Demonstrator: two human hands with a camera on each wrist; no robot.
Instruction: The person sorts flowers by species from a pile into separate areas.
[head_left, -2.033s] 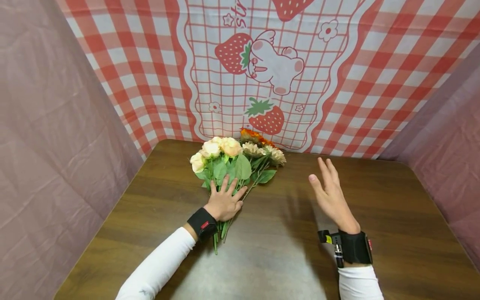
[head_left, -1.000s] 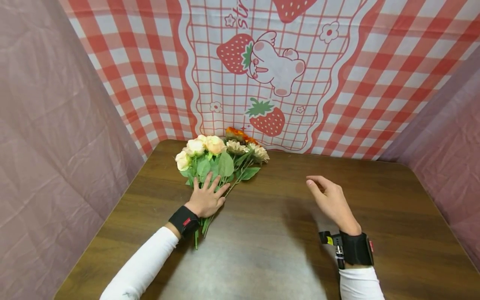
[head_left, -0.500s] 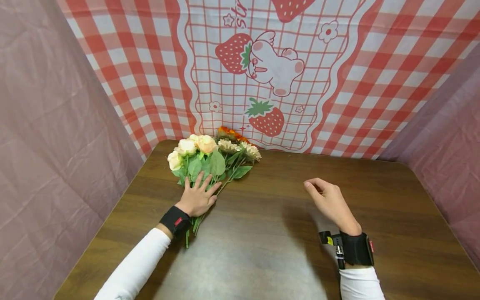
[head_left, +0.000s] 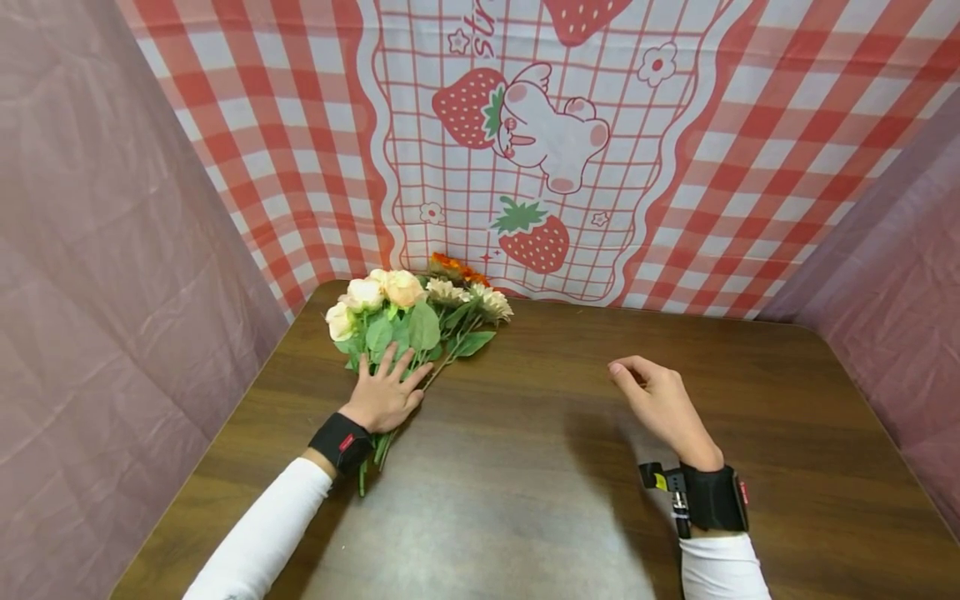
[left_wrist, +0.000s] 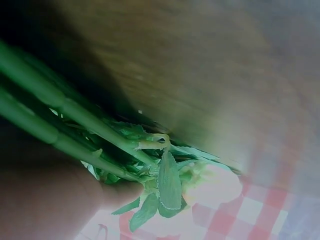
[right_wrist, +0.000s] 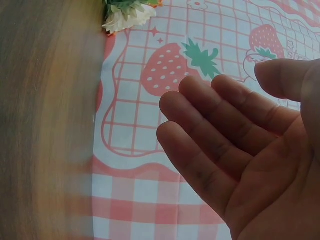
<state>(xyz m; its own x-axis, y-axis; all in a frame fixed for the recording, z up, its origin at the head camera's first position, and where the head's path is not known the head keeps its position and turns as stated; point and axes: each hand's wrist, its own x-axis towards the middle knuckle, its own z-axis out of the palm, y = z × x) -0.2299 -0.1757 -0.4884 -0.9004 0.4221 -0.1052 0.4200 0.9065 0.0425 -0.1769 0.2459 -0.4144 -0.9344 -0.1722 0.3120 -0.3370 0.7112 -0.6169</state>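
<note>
A bunch of flowers lies on the brown wooden table (head_left: 510,467), left of its middle. Cream-peach roses (head_left: 365,293) are at its left, with cream daisy-like blooms (head_left: 491,303) and orange blooms (head_left: 457,268) behind to the right. My left hand (head_left: 386,400) rests on the green stems with fingers spread and straight. Stem ends (head_left: 362,479) show below the palm. In the left wrist view thick green stems (left_wrist: 65,107) run beside the hand. My right hand (head_left: 663,408) is raised at the right, its fingers loosely bent; the right wrist view shows its palm (right_wrist: 270,180) holding nothing.
A red-and-white checked cloth (head_left: 300,142) with strawberry prints hangs along the table's back edge. Pinkish curtains stand at the left (head_left: 112,292) and the right (head_left: 892,333). Each wrist wears a black band, the left one (head_left: 341,443) close to the stems.
My left hand has slid leftward across the table, and the whole flower bunch has moved left with it. The right hand's fingers, stretched out earlier, have relaxed into a loose bend.
</note>
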